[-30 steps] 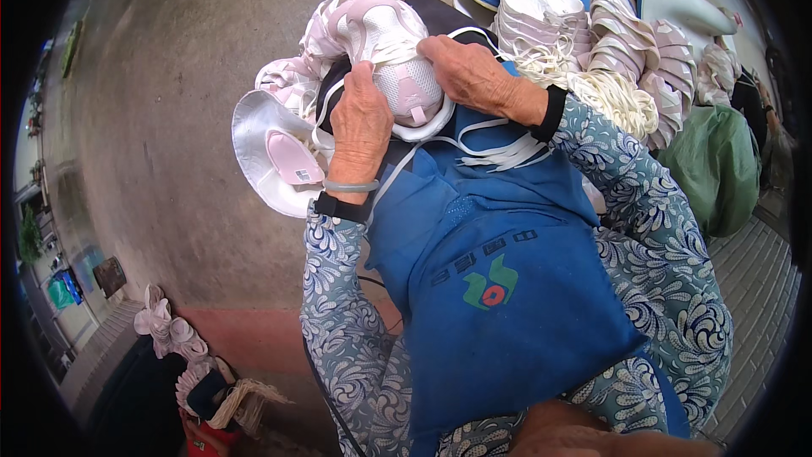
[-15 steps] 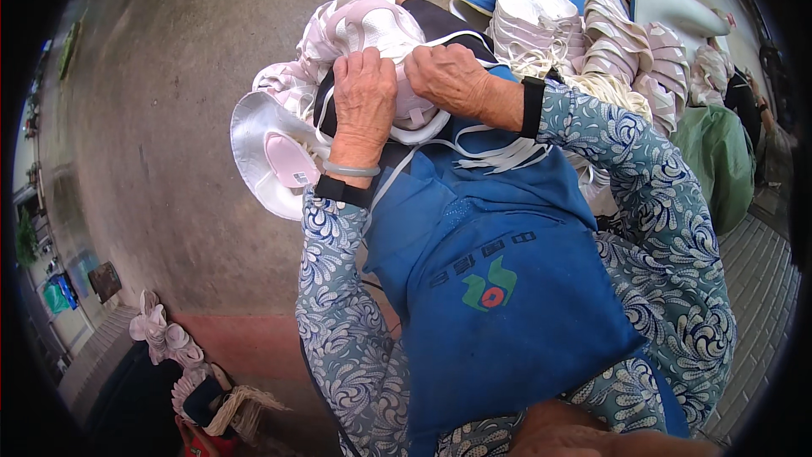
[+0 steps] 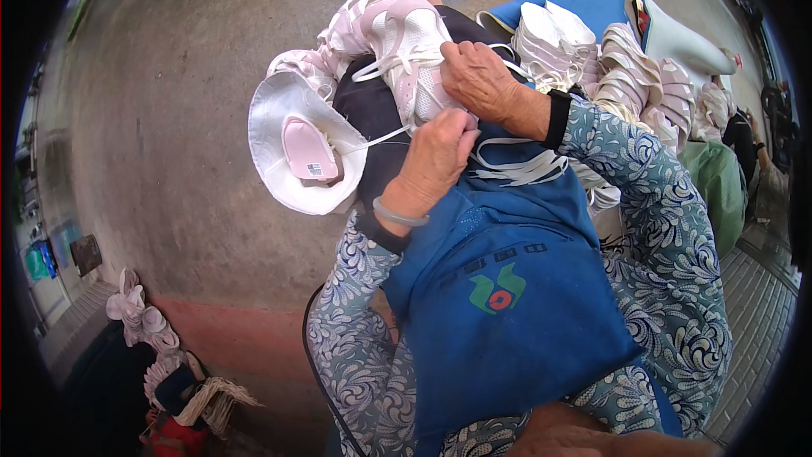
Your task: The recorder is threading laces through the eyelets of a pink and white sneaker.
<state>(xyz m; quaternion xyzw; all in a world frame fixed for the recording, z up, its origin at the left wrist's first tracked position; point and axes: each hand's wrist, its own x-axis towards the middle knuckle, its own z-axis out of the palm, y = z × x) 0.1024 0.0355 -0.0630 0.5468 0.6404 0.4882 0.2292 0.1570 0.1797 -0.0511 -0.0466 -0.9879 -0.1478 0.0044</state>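
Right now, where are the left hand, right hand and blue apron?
Left hand [image 3: 436, 154]: head view, back of hand.
Right hand [image 3: 484, 80]: head view, back of hand.
Blue apron [image 3: 524, 355]: head view, cloth over chest.

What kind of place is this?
It looks like an outdoor work spot, maybe a yard. You can see concrete-looking ground, a strip of grey paving and stacks of pink-and-white shoe uppers.

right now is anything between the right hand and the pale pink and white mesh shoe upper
Nothing visible: the bare right hand overlaps the side of the pale pink and white mesh shoe upper. The bare left hand is by its toe end, not between them.
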